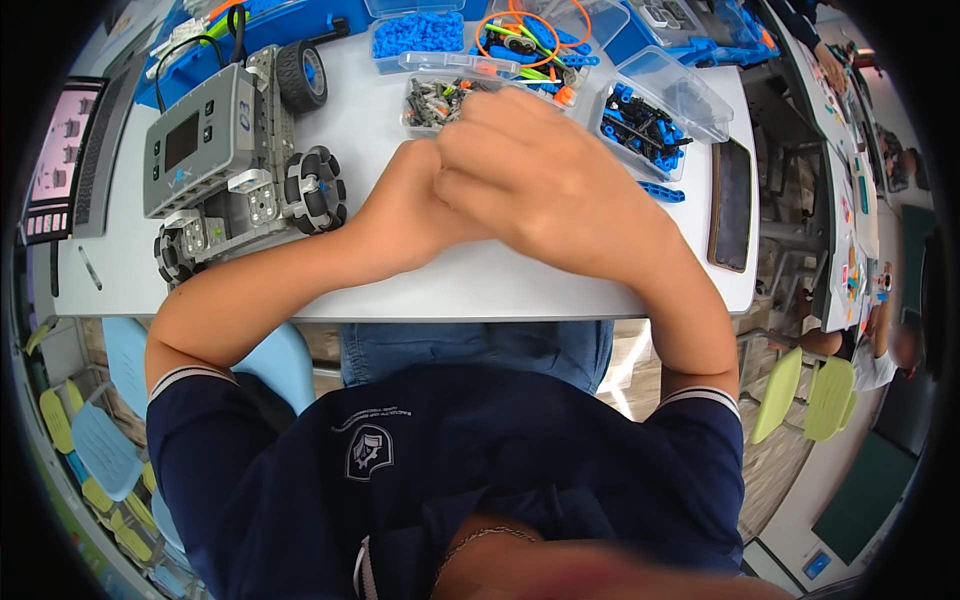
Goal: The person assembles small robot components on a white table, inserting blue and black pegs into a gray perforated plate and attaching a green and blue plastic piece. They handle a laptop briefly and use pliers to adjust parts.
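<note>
My two hands meet above the white table (pixel 400 297), in front of a clear box of small grey pieces (pixel 424 110). My right hand (pixel 545 175) is closed, its fingers curled over the left. What it grips, if anything, is hidden. Behind and under it lies my left hand (pixel 415 195), with its fingers covered by the right hand. To the left stands a wheeled robot, its grey control box (pixel 200 140) fitted with a small dark screen. A ridged black-and-grey wheel (pixel 316 188) on the robot is close to my left wrist.
Open boxes hold blue pegs (pixel 418 36) and black and blue parts (pixel 640 130). A blue beam (pixel 661 192) and a phone (pixel 730 205) lie at the right. A laptop (pixel 100 140) stands at the far left. Orange tubing (pixel 520 40) loops over parts at the back.
</note>
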`<state>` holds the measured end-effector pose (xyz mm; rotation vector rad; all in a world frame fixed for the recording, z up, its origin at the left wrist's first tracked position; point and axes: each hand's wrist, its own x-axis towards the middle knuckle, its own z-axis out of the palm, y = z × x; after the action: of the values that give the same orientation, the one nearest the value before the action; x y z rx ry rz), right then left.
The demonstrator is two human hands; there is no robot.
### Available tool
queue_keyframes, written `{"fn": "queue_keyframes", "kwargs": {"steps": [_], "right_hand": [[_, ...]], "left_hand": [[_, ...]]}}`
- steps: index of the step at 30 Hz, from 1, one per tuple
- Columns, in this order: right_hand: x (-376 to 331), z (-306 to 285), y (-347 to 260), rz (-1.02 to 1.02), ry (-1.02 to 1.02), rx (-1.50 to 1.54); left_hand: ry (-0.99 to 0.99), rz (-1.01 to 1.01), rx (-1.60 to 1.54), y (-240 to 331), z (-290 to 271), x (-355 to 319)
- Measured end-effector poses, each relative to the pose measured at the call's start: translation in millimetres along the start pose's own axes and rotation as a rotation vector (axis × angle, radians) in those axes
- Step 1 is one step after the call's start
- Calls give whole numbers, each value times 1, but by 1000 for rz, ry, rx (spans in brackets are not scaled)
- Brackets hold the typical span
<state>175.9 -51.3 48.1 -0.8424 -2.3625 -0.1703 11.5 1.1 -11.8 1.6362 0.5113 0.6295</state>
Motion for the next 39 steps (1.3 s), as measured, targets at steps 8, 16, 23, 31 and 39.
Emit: {"fn": "queue_keyframes", "kwargs": {"steps": [8, 16, 23, 31, 39], "right_hand": [[0, -19, 17, 475, 75, 562], [-2, -20, 18, 462, -57, 513], [-5, -12, 25, 364, -32, 517], [-8, -10, 25, 323, 8, 501], [-9, -10, 24, 291, 43, 478]], "left_hand": [[-156, -153, 29, 19, -6, 2], [-165, -179, 115, 21, -6, 0], [-109, -14, 59, 5, -1, 0], [-146, -12, 22, -5, -2, 3], [-152, -11, 18, -5, -3, 3]]}}
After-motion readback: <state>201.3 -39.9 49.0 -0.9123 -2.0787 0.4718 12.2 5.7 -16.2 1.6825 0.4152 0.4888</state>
